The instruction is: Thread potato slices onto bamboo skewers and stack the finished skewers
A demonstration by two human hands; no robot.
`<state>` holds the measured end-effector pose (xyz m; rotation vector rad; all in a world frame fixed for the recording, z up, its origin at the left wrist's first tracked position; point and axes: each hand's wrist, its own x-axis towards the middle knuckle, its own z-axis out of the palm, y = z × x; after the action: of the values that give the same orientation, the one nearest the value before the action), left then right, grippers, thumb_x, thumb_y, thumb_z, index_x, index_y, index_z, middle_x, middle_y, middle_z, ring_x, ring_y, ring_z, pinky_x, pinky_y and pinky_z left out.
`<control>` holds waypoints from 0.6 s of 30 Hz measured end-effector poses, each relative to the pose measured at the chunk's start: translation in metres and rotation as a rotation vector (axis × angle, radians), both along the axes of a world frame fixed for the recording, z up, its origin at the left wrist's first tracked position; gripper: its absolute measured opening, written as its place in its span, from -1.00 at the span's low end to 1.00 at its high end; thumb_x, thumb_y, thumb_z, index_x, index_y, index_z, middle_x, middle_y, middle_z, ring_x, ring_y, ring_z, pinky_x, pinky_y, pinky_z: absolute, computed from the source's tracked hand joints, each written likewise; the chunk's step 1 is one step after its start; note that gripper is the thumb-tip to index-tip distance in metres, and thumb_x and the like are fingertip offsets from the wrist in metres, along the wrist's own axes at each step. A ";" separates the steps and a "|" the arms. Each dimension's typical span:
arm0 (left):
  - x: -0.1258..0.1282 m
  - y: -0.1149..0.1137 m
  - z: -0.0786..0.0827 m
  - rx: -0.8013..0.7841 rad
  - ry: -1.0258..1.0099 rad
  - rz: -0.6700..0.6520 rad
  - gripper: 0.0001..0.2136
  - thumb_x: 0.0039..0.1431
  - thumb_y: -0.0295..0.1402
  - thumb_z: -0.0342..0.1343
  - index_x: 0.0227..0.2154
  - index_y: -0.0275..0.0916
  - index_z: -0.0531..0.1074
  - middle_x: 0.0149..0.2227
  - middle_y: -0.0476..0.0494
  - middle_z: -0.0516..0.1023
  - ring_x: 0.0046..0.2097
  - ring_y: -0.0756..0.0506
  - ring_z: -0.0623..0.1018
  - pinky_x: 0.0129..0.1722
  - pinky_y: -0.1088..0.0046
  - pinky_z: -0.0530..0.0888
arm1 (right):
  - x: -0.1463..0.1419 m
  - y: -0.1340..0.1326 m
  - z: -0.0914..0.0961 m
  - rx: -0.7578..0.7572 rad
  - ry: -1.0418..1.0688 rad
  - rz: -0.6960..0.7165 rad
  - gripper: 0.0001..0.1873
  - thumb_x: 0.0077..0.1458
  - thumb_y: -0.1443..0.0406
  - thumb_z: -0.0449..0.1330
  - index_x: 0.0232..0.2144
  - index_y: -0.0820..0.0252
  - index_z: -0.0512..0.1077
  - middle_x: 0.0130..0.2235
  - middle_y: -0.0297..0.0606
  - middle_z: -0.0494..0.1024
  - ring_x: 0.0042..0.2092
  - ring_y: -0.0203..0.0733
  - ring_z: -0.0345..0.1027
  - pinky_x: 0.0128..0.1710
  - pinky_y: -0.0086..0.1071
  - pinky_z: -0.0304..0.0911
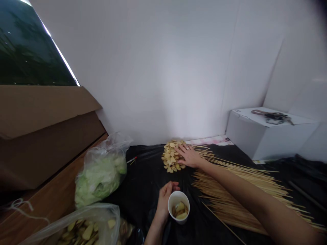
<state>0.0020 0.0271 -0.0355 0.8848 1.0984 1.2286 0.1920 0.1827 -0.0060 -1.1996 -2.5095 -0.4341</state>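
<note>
My right hand [189, 156] reaches across to a stack of pale potato slices [170, 157] and rests on its right side, fingers spread. The slices are threaded on thin wooden skewers [230, 190], whose long ends fan out to the right beneath my right forearm. Nearer to me, my left hand [165, 197] is curled with its fingers drawn together; what they hold, if anything, is hidden. Just right of that hand stands a white cup [178, 197] with a few loose potato slices [181, 211] inside.
A clear bag of pale green leafy vegetable [99, 177] lies left, behind an opened bag of potato slices [79, 233]. Black plastic sheeting [145, 173] covers the work surface. A cardboard box [46, 112] stands far left; a white box [265, 132] is back right against the wall.
</note>
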 end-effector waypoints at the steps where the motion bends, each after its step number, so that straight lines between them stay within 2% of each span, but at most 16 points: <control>1: 0.000 0.000 0.000 0.001 0.001 -0.001 -0.52 -0.15 0.04 0.21 -0.40 -0.36 0.53 -0.51 -0.16 0.53 -0.55 0.01 0.41 -0.54 0.50 0.26 | -0.001 0.001 0.000 -0.011 0.014 -0.024 -0.22 0.14 -0.10 -0.08 0.29 0.12 -0.10 0.29 -0.02 0.01 0.25 0.15 -0.12 0.15 -0.01 -0.15; 4: 0.000 0.001 0.000 0.005 0.007 0.001 -0.52 -0.18 0.02 0.24 -0.40 -0.36 0.53 -0.51 -0.16 0.53 -0.55 0.01 0.40 -0.54 0.51 0.26 | -0.003 0.001 0.000 -0.016 0.030 -0.050 -0.23 0.15 -0.10 -0.12 0.29 0.10 -0.12 0.30 -0.04 -0.01 0.26 0.15 -0.15 0.14 0.00 -0.16; 10: 0.000 0.000 -0.004 0.025 0.034 -0.007 -0.58 -0.16 -0.06 0.27 -0.38 -0.36 0.53 -0.49 -0.16 0.53 -0.52 0.01 0.41 -0.53 0.52 0.27 | -0.005 -0.002 -0.001 -0.040 0.023 -0.003 0.08 -0.11 -0.30 -0.01 0.30 0.13 -0.17 0.31 0.01 -0.08 0.26 0.24 -0.20 0.13 0.05 -0.21; 18: -0.001 0.000 -0.003 0.000 0.020 -0.018 -0.59 -0.19 -0.09 0.29 -0.38 -0.36 0.53 -0.49 -0.15 0.53 -0.54 0.02 0.40 -0.54 0.52 0.26 | 0.005 -0.004 0.000 -0.087 0.010 0.035 0.22 -0.24 -0.34 0.05 0.30 0.15 -0.21 0.30 0.04 -0.06 0.26 0.23 -0.20 0.14 0.05 -0.22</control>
<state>0.0014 0.0275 -0.0384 0.9071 1.1034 1.2074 0.1968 0.1785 -0.0063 -1.1835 -2.5606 -0.3123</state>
